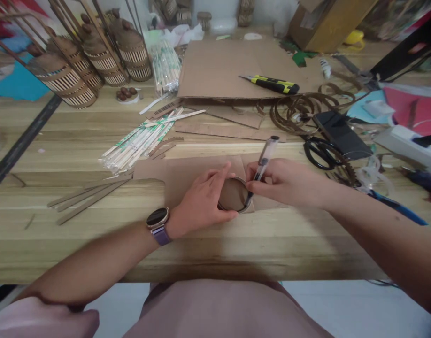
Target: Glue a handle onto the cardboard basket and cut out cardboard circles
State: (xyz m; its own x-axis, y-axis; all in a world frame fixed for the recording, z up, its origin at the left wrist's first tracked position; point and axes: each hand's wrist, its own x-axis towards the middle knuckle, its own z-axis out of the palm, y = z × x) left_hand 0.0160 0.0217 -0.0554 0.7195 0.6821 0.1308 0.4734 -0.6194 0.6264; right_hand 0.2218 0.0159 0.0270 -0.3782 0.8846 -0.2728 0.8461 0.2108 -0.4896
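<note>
A round brown ring [250,204], seemingly of cardboard, rests on a flat piece of cardboard [187,176] near the table's front. My left hand [204,197] grips the ring's left side, its thumb along the near edge and its fingers on the far side. A watch with a purple strap [161,227] is on that wrist. My right hand [280,182] is closed around a clear pen [266,157] with a dark cap end. The pen leans, its tip down at the right inner edge of the ring. Any drawn line there is too small to make out.
Wrapped chopsticks [138,141] and cardboard strips [92,197] lie left. A yellow-black utility knife [272,84] rests on a cardboard stack [215,65]. Black scissors [321,152], a phone [342,134] and coiled strips [293,112] are right. Slatted lantern-like crafts [134,54] stand back left.
</note>
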